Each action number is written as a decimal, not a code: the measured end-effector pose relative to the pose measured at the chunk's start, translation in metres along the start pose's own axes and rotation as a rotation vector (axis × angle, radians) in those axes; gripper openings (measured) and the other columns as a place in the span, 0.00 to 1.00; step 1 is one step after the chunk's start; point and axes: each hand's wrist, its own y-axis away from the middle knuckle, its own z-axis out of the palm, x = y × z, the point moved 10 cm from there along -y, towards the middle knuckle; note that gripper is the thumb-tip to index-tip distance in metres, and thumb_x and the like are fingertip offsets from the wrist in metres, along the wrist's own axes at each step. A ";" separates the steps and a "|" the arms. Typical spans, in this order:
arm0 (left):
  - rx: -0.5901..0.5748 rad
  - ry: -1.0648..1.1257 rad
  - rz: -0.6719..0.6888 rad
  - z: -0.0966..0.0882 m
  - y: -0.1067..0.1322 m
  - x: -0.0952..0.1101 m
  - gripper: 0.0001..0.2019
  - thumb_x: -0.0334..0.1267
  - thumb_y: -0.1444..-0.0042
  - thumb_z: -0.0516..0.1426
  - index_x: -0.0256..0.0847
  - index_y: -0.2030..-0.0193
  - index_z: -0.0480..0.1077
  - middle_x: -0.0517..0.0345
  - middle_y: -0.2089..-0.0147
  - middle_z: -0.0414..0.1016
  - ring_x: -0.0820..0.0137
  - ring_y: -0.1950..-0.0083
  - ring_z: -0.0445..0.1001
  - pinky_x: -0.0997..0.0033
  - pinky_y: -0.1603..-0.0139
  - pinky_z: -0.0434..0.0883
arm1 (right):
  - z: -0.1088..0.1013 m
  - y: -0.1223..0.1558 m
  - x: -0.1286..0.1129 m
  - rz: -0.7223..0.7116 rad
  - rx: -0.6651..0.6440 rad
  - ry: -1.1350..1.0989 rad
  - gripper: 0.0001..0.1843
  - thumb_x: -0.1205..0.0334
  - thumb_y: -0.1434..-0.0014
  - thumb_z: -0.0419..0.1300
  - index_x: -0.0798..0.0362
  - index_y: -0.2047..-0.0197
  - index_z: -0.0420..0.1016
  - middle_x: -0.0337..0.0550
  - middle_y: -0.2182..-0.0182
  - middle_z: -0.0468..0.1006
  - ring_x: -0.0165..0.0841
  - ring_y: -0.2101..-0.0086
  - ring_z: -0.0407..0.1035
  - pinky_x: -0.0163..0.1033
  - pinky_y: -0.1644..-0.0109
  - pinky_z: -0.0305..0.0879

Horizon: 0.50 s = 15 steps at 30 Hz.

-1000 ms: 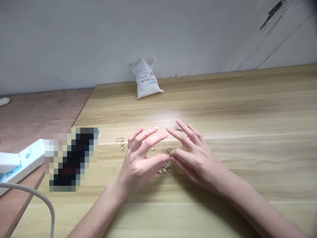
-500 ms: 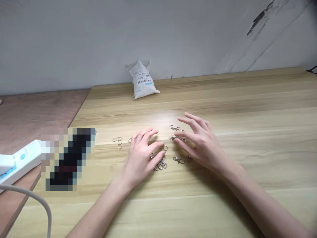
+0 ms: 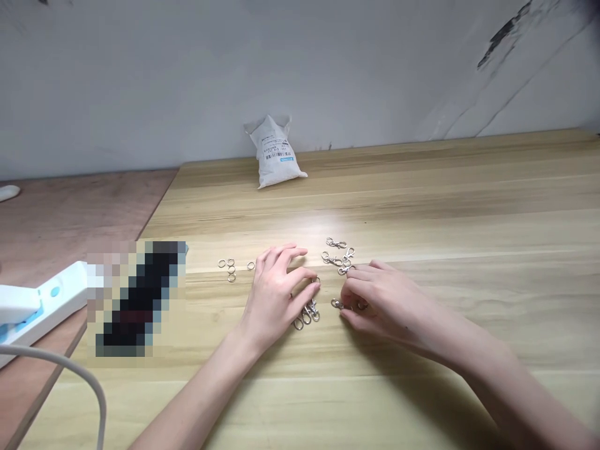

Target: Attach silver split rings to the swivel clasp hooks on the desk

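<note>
My left hand (image 3: 280, 284) hovers low over the table with its fingers apart. A small metal ring (image 3: 318, 281) lies at its thumb and index fingertips. Beneath that thumb sits a cluster of silver swivel clasps (image 3: 307, 317), partly covered. My right hand (image 3: 375, 294) is closed, thumb and fingers pinching one end of a swivel clasp (image 3: 337, 304). Another metal piece (image 3: 362, 305) shows partly under its palm. Beyond its knuckles lie several more clasps, some with rings: one clasp (image 3: 338, 244) farthest away, another clasp (image 3: 334, 260) nearer.
Several loose rings (image 3: 231, 270) lie left of my left hand, with a single ring (image 3: 250, 266) closer to it. A white plastic packet (image 3: 277, 156) stands near the wall. At left are a pixelated dark object (image 3: 140, 300), a white power strip (image 3: 56, 300) and a cable (image 3: 89, 378).
My right hand has come down toward me, and its spread fingers have closed on the nearest clasp. The left hand keeps nearly the same pose. The whole view has shifted slightly.
</note>
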 end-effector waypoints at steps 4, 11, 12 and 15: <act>-0.006 0.047 -0.054 -0.008 -0.001 -0.012 0.06 0.41 0.41 0.61 0.46 0.58 0.75 0.55 0.42 0.70 0.59 0.37 0.61 0.51 0.40 0.60 | 0.006 -0.002 0.002 0.019 0.012 -0.027 0.07 0.74 0.53 0.59 0.53 0.76 0.68 0.36 0.77 0.74 0.27 0.76 0.60 0.37 0.64 0.55; -0.070 0.030 -0.038 0.005 -0.001 -0.004 0.05 0.41 0.40 0.60 0.48 0.58 0.76 0.55 0.42 0.70 0.58 0.36 0.61 0.50 0.39 0.59 | 0.006 -0.002 -0.008 -0.030 0.022 -0.030 0.08 0.75 0.52 0.56 0.53 0.76 0.67 0.36 0.78 0.73 0.27 0.76 0.58 0.37 0.63 0.54; -0.073 0.044 -0.047 0.007 0.000 -0.004 0.05 0.40 0.40 0.59 0.48 0.59 0.76 0.56 0.42 0.70 0.59 0.36 0.61 0.51 0.39 0.59 | 0.005 -0.002 -0.007 -0.035 0.027 -0.035 0.08 0.75 0.51 0.56 0.53 0.76 0.67 0.36 0.78 0.72 0.27 0.76 0.58 0.37 0.62 0.54; -0.073 0.086 -0.080 0.008 0.001 -0.007 0.03 0.39 0.40 0.60 0.48 0.60 0.76 0.57 0.43 0.70 0.60 0.37 0.61 0.52 0.40 0.60 | 0.006 -0.003 -0.006 -0.053 0.045 -0.059 0.08 0.73 0.48 0.56 0.52 0.75 0.66 0.36 0.76 0.72 0.28 0.75 0.59 0.38 0.60 0.55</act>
